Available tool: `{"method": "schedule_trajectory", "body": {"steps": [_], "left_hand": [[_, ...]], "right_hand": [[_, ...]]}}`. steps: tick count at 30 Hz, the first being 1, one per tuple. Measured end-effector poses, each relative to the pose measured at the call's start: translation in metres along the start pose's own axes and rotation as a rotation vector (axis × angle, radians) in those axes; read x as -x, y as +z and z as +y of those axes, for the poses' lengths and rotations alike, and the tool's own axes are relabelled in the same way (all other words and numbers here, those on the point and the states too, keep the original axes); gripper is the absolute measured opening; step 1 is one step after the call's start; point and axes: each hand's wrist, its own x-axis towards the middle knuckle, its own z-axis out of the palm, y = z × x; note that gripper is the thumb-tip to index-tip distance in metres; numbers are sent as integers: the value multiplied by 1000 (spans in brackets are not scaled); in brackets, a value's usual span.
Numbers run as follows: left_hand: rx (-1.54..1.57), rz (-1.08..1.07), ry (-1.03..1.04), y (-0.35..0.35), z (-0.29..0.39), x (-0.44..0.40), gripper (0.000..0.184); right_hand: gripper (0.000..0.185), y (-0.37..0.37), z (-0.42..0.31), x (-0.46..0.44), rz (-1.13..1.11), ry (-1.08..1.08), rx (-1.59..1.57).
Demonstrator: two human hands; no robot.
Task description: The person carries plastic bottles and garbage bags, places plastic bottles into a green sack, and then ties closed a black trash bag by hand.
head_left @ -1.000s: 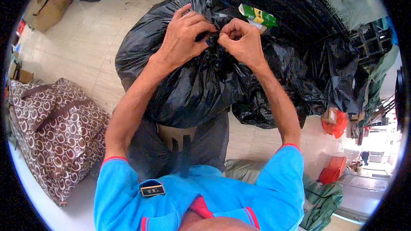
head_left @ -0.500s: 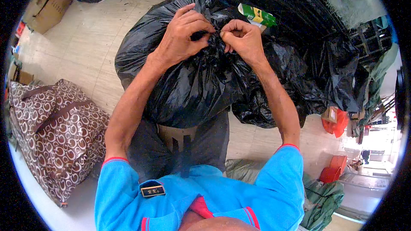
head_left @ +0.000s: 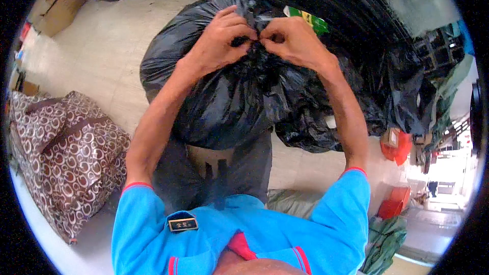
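Note:
A large, full black plastic bag stands in front of my legs, its top gathered into creases. Over that gathered top, my left hand is closed in a pinch, thumb against forefinger, with the little finger raised. Facing it, my right hand pinches as well, its fingertips almost meeting the left ones. Both pinches appear to grip the black plastic at the bag's neck; the exact bit between the fingers is too small to make out. Behind my right hand a green and yellow carton is partly covered.
A brown patterned bag rests on the floor at left, with a cardboard box beyond it. More black plastic spreads to the right. Farther right are an orange-red bag, a red container and green sacking.
My right hand has turned and swung in more level, covering more of the carton, and its elbow has moved outward. The left hand stays nearly in place.

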Motion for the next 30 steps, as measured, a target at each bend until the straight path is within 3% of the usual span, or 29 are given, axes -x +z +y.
{"method": "schedule_trajectory", "body": {"steps": [2, 4, 12, 24, 29, 30], "left_hand": [[11, -41, -15, -1, -3, 2, 19], [26, -19, -5, 1, -2, 1, 18], [13, -48, -16, 3, -1, 1, 23], [35, -12, -78, 9, -6, 1, 20], [49, 41, -62, 14, -6, 1, 20], [66, -3, -114, 5, 3, -1, 17]], "right_hand": [[18, -2, 0, -3, -38, -13, 182], [16, -4, 0, -5, -37, -100, 173], [17, -8, -17, -21, -194, 68, 283], [14, 14, -2, -3, 114, 52, 245], [12, 21, 1, 7, 259, 74, 81], [13, 21, -1, 9, 261, 3, 122]]}}
